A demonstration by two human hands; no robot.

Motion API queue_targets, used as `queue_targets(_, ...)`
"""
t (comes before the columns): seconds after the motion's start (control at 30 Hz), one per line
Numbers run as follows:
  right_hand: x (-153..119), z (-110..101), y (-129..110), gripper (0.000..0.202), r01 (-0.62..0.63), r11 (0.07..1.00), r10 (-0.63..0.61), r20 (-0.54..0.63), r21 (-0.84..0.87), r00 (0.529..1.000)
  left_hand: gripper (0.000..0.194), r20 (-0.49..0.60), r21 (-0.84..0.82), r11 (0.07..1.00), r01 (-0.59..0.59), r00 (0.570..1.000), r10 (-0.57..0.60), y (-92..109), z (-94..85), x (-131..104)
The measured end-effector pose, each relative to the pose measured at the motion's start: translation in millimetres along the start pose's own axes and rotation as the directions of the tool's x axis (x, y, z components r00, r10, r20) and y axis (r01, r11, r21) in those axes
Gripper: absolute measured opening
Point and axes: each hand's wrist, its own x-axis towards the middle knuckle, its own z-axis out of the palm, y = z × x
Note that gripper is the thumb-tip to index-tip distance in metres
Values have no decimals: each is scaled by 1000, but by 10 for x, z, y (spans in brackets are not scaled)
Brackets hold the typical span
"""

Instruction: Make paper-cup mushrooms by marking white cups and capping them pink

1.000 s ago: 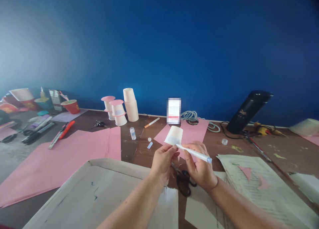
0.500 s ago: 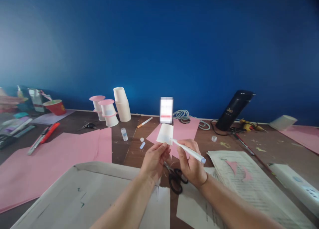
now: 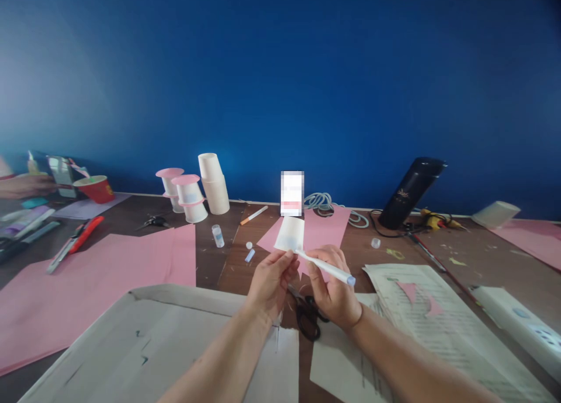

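Note:
My left hand (image 3: pixel 272 277) pinches the lower edge of a small white paper piece (image 3: pixel 290 232) that looks like part of a cup. My right hand (image 3: pixel 335 289) is closed round a white pen (image 3: pixel 328 267) with a pale blue end. The pen's tip meets the lower right edge of the white piece, close to my left fingertips. Below my hands lie black-handled scissors (image 3: pixel 308 321), partly hidden. Behind the white piece are a pink sheet (image 3: pixel 326 228) and an upright bright screen (image 3: pixel 292 193).
White cups with pink discs (image 3: pixel 189 198) and stacked white cups (image 3: pixel 214 184) stand back left. A red cutter (image 3: pixel 76 242) rests on pink paper (image 3: pixel 109 274). A black bottle (image 3: pixel 409 193) leans back right. Another person's hand (image 3: pixel 30 186) is far left.
My right hand and the pen have moved slightly left and down, bringing the tip nearer my left fingers. The other person's hand at far left has shifted.

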Motion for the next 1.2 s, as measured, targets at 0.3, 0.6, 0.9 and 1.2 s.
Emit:
queue_targets(0.3,21,-3,9,18,3,1000,-2,30,-26,1000,20,-4,14,1000,-18,1000,18,-12,10,-1)
queue_targets(0.6,5,-14,11,17,-25,999,24,35,25,999,23,6,72,995,-67,998,66,-9,35,-8)
queue_targets(0.9,22,-11,33,17,-11,998,12,18,-59,1000,26,-10,171,983,-59,998,61,-29,46,-23)
queue_targets(1.2,13,-22,46,16,-29,998,31,38,-48,999,24,-22,265,962,-69,997,77,-58,4,2)
